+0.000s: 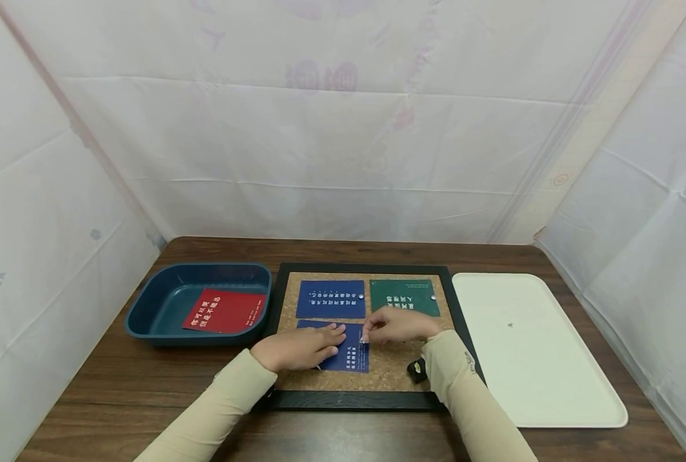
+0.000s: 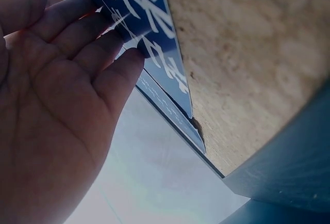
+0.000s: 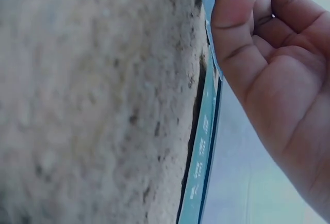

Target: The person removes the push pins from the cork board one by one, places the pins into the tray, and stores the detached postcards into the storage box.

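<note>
In the head view my left hand (image 1: 302,347) lies with extended fingers on the lower blue card (image 1: 351,360), holding it against the cork board (image 1: 391,378). The left wrist view shows those fingers (image 2: 111,72) on the card's face. At the card's right edge my right hand (image 1: 400,325) pinches a small pale thing, probably a pushpin, mostly hidden by the fingertips. Above lie another blue card (image 1: 331,298) and a green card (image 1: 403,292), each with a round white pin at its right side. My right hand partly covers the green card.
A dark blue tray (image 1: 172,276) holding a red card (image 1: 226,310) stands left of the board. To the right lies a white tray (image 1: 545,359) with a tiny speck on it. A small black object (image 1: 416,371) rests on the board beside my right wrist.
</note>
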The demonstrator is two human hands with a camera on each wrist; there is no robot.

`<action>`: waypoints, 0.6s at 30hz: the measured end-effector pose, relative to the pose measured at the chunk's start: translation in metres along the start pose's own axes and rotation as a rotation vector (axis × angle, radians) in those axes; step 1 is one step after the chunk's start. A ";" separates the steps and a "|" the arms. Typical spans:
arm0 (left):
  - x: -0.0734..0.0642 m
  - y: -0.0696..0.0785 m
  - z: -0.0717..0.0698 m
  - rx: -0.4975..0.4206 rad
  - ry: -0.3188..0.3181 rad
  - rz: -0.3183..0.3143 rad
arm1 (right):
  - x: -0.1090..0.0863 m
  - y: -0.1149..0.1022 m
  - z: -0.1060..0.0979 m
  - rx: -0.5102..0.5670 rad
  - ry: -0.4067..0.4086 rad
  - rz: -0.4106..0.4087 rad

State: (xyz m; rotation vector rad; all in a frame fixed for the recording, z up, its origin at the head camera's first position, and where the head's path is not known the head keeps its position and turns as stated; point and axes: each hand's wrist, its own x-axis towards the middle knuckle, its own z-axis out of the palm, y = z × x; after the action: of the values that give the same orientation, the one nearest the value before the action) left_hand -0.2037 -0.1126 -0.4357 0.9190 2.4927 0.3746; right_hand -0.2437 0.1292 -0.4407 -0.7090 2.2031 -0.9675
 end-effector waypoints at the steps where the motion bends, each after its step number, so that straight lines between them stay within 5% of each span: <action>1: 0.000 0.000 0.000 -0.002 -0.001 -0.001 | -0.001 0.000 -0.001 0.002 0.004 0.001; 18: 0.001 -0.002 0.000 -0.009 -0.002 -0.009 | -0.025 0.005 -0.016 -0.008 0.112 0.006</action>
State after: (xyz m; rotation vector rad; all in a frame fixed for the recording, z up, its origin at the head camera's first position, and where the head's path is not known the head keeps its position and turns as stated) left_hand -0.2053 -0.1129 -0.4371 0.9035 2.4906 0.3811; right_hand -0.2394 0.1562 -0.4277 -0.6663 2.3054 -1.0185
